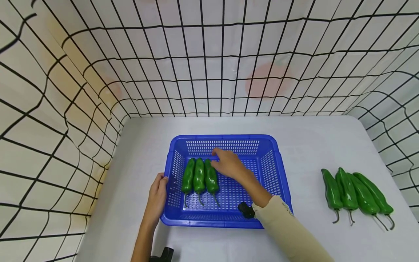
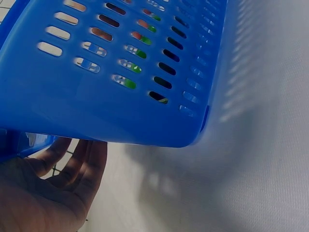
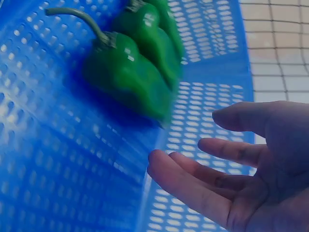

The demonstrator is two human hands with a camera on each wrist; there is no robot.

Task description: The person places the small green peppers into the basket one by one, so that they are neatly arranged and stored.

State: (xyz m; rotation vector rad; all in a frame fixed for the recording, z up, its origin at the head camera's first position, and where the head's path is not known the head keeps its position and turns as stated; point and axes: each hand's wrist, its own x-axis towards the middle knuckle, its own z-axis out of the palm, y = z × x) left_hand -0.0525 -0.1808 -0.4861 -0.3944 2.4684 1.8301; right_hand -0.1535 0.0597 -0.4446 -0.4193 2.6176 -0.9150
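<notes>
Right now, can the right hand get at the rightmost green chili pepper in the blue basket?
Probably yes: the right hand hovers over the blue basket beside that green chili pepper, its fingers parted and empty, with nothing visible between.

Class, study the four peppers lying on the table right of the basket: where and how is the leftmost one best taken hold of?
Probably the middle of the leftmost pepper, from above, gripping across its width. It lies flat with its left side open; the neighbouring pepper crowds its right near the stem end. The thin, bent stem looks a poorer hold.
</notes>
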